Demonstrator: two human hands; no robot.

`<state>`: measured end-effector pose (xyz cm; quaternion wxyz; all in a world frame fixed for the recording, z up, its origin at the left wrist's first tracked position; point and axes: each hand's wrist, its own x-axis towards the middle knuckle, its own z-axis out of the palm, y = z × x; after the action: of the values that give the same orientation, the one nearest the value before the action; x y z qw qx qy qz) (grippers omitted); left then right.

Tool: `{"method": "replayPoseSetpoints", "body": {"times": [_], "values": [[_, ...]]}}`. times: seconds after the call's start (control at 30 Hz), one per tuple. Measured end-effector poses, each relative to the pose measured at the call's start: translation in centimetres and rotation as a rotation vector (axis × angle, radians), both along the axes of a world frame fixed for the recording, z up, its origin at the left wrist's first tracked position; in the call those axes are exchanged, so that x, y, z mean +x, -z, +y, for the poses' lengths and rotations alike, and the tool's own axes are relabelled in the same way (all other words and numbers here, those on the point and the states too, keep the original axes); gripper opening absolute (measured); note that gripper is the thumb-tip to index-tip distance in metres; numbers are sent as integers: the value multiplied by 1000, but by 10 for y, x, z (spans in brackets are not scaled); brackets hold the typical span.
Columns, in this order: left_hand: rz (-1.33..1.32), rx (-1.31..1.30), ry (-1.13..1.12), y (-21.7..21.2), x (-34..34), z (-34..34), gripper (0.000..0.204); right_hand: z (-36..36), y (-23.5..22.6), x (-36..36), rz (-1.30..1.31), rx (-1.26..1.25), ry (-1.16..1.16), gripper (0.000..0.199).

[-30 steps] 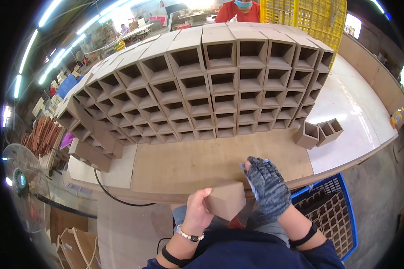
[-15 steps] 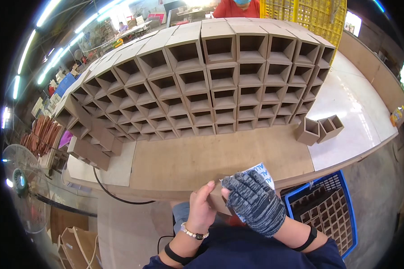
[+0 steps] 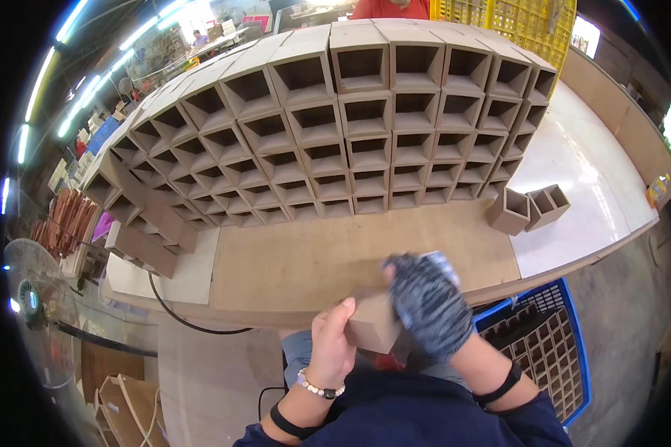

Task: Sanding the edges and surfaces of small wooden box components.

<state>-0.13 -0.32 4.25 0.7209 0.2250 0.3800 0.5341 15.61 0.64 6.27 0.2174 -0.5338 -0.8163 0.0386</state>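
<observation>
My bare left hand (image 3: 334,335), with a beaded bracelet at the wrist, grips a small brown fibreboard box (image 3: 375,325) at the table's near edge. Its thumb lies along the box's top edge. My right hand (image 3: 429,309), in a grey knitted glove, is blurred and sits just right of the box. It holds a folded sheet of sandpaper (image 3: 441,266) whose white, blue-printed back shows past the fingers. Whether the sheet touches the box is hidden by the glove. Beyond my hands rises a stacked wall of similar open boxes (image 3: 369,150).
Two loose boxes (image 3: 528,210) stand right on the table (image 3: 306,261). More boxes (image 3: 138,249) are stacked at the left end, near a black cable (image 3: 173,316). A blue crate (image 3: 585,357) of boxes sits below right, a fan (image 3: 33,298) at left. A person in red (image 3: 391,9) is behind the stack.
My right hand has lifted a little away from the box, up and to the right, with the sandpaper. The box now shows more of its face. My view has shifted slightly.
</observation>
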Motion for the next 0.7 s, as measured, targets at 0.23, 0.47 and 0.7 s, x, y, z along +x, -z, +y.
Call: {"method": "replayPoseSetpoints", "body": {"times": [0.23,0.47,0.7], "values": [[-21,40,51,14,-6,2,22,-29,-7,-14,137,203,-230,35],[-54,115,29,7,-7,0,17,-22,-12,0,131,224,-161,40],[146,208,15,-3,-4,-9,20,6,12,13,-99,255,18,35]]}}
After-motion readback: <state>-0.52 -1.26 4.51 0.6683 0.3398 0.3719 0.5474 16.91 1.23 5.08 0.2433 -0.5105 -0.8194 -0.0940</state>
